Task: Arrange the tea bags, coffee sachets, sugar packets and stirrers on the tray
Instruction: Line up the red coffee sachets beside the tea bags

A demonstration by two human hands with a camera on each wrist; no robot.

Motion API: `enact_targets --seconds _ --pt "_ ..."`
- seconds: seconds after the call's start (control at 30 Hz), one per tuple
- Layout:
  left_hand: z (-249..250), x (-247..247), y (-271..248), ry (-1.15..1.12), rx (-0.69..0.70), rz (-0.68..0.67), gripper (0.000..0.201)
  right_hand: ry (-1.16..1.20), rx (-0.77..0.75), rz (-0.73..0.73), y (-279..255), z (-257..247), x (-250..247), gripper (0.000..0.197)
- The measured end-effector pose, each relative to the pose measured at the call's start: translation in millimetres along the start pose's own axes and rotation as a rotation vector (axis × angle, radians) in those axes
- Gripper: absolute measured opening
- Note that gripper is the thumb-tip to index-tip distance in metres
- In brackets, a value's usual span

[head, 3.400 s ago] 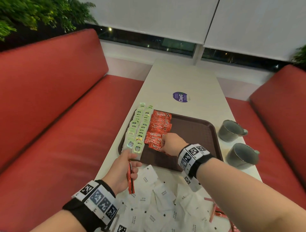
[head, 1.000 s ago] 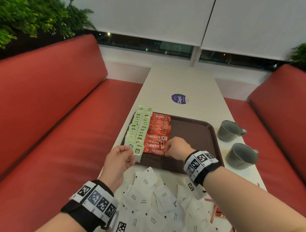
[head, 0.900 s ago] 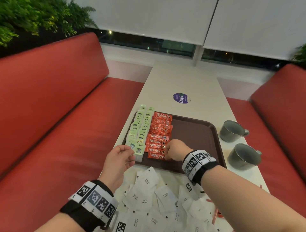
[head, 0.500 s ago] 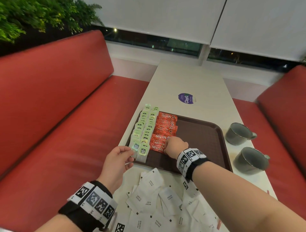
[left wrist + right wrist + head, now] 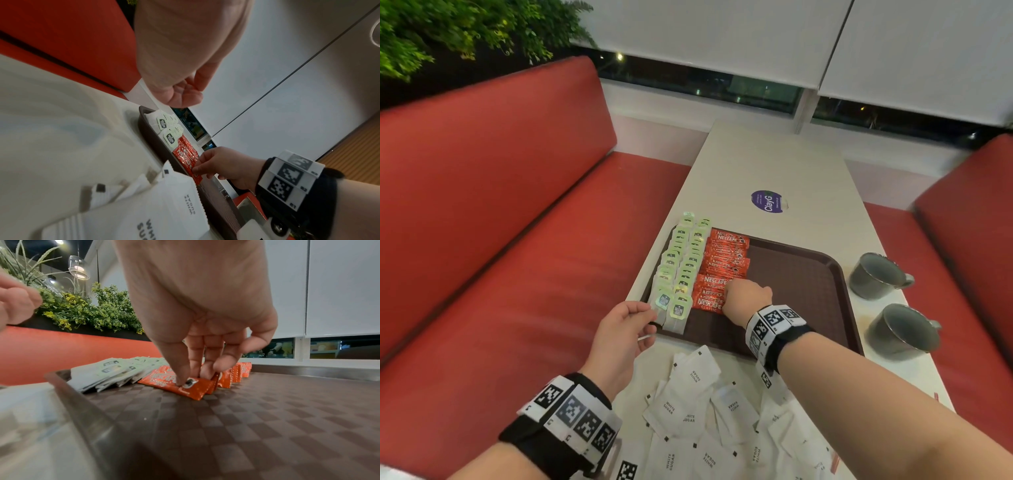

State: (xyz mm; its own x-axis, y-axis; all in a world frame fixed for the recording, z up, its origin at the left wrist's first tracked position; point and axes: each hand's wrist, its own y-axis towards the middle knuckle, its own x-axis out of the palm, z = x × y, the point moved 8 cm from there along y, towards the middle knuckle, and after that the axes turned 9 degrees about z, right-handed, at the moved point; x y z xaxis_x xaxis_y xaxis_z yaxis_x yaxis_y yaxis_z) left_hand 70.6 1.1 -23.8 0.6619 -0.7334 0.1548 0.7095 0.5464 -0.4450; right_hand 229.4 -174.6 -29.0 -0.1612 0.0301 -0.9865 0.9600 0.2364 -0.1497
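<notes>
A brown tray [image 5: 801, 274] lies on the white table. Two columns of green-tagged tea bags [image 5: 681, 267] run along its left side, with a column of red coffee sachets [image 5: 722, 253] beside them. My right hand [image 5: 727, 291] is at the near end of that column. In the right wrist view its thumb and fingers [image 5: 185, 374] pinch the right end of the nearest coffee sachet [image 5: 164, 382]. My left hand [image 5: 647, 322] hovers at the tray's near-left corner, loosely curled and empty, as the left wrist view shows [image 5: 185, 95]. White sugar packets [image 5: 691, 377] lie heaped on the table in front of the tray.
Two grey mugs [image 5: 876, 274] [image 5: 900, 329] stand right of the tray. A purple sticker [image 5: 767, 201] lies beyond it. Red benches flank the table on both sides. A red strip [image 5: 834, 460] shows among the packets at the lower right.
My left hand held red sachets 3.4 s ago and is empty now. More sachets lie at the near end of the red column. My right hand stays there, shifted slightly farther in.
</notes>
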Motion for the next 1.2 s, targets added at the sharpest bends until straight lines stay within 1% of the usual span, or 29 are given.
enact_targets --seconds 0.1,0.17,0.23,0.33,0.43,0.5,0.57,0.63,0.7,0.8,0.87,0.93,1.0,1.07,1.13,1.2 --pt "0 0 -4 0.015 0.006 0.0 0.011 -0.043 -0.041 0.018 -8 -3 -6 0.011" --pt "1 2 -8 0.029 0.014 -0.005 0.01 -0.032 -0.061 0.059 -15 -4 -14 0.009" --pt "2 6 -11 0.046 0.022 -0.016 0.011 0.045 -0.076 0.114 -25 -2 -28 0.01" --pt "5 13 -16 0.08 0.048 -0.051 0.012 0.235 -0.089 0.175 -51 14 -54 0.013" --pt "8 22 -23 0.172 0.102 -0.106 0.009 0.382 -0.068 0.277 -90 51 -79 0.013" --pt "7 30 -27 0.24 0.141 -0.145 0.009 0.46 -0.024 0.339 -119 84 -90 0.012" --pt "4 39 -33 0.318 0.181 -0.189 0.009 0.554 0.066 0.384 -150 124 -93 0.013" --pt "-2 53 -43 0.423 0.235 -0.254 0.008 0.575 0.178 0.411 -179 163 -90 0.014" --pt "-9 69 -54 0.534 0.287 -0.332 0.006 0.54 0.287 0.384 -206 198 -77 0.011" --pt "-22 92 -72 0.691 0.356 -0.452 0.006 0.492 0.393 0.282 -237 235 -46 0.007" --pt "-29 106 -83 0.781 0.416 -0.527 0.007 0.46 0.42 0.212 -251 246 -26 0.009" --pt "-38 119 -97 0.898 0.495 -0.61 0.008 0.381 0.411 0.157 -257 247 -10 0.012" --pt "-51 131 -110 1.0 0.544 -0.713 0.01 0.314 0.398 0.15 -254 245 -3 0.02" --pt "-64 144 -124 1.072 0.586 -0.815 0.012 0.336 0.417 0.182 -244 241 -3 0.023" --pt "-74 159 -138 1.155 0.658 -0.904 0.014 0.342 0.437 0.191 -228 240 -2 0.026" --pt "-86 175 -152 1.251 0.748 -0.996 0.026 0.305 0.46 0.14 -208 241 3 0.03"
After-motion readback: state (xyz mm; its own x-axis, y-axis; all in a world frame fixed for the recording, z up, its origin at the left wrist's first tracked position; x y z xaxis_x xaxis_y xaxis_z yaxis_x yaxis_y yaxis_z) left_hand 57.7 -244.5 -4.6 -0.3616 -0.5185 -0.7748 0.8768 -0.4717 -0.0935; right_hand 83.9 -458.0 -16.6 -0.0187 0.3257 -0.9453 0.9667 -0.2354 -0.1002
